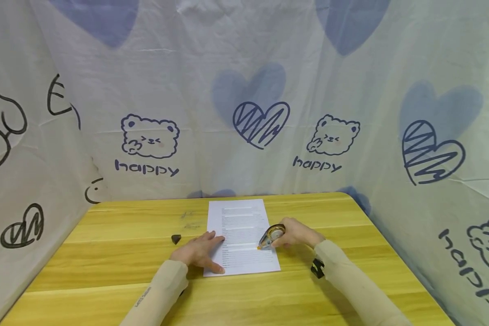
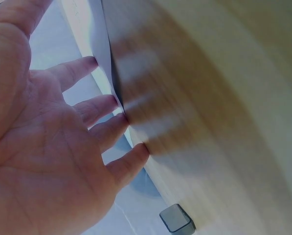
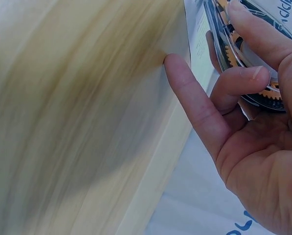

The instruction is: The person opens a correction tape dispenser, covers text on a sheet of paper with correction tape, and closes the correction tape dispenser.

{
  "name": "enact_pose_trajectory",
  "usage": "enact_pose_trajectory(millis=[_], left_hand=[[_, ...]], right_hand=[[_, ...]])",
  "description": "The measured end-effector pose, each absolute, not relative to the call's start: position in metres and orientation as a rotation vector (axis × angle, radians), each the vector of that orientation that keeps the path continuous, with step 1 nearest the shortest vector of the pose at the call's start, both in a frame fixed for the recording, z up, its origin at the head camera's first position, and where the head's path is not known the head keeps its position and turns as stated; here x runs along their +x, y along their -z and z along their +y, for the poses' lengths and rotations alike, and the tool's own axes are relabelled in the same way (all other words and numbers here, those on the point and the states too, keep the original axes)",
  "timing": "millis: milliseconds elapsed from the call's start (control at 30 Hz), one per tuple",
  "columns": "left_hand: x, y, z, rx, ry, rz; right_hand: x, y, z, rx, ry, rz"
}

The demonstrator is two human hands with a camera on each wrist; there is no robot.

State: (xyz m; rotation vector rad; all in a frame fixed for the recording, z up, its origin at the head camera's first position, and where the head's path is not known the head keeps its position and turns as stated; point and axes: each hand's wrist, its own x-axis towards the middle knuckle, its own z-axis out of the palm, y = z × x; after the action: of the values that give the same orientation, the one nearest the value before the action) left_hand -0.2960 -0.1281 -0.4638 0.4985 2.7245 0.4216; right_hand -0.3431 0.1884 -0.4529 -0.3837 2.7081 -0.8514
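the sheet of paper point(image 1: 238, 222) lies flat or nearly so on the wooden surface point(image 1: 236, 299), and the tape dispenser point(image 1: 274, 234) is over its right side, tilted with its narrow orange tip point(image 1: 259, 247) down at the printed lines. the right hand point(image 1: 297, 233) has its grip closed round the rounded rear of the dispenser: the thumb presses on the case, one finger curls beneath it, and another reaches straight down to the surface. the left hand point(image 1: 198, 253) grasps nothing; its fingers are spread and rest on the sheet's left side.

the dispenser looks light and stiff, a hard plastic shell, partly see-through with toothed wheels inside. smooth walls could make it a little slippery, so the broad rear seems the best place to hold, leaving the tip free. the tip is likely the fragile part, and hard pressure may harm it. the paper is thin, limp and easily creased or dragged; flat fingers near an edge should steady it better than a pinch. a small black piece point(image 1: 176, 238) lies left of the sheet, just beyond the left hand.
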Motion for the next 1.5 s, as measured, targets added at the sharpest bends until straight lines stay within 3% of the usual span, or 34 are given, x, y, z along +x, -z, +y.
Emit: enact_pose_trajectory(millis=[767,1500], left_hand=[[-0.2940,0.4607,-0.1303,0.464,-0.437,2.721],[-0.2953,0.4605,-0.1273,0.460,-0.427,2.723]], right_hand=[[-0.3388,0.4548,0.1906,-0.349,0.867,2.726],[-0.3420,0.4553,0.1980,-0.549,0.915,2.691]])
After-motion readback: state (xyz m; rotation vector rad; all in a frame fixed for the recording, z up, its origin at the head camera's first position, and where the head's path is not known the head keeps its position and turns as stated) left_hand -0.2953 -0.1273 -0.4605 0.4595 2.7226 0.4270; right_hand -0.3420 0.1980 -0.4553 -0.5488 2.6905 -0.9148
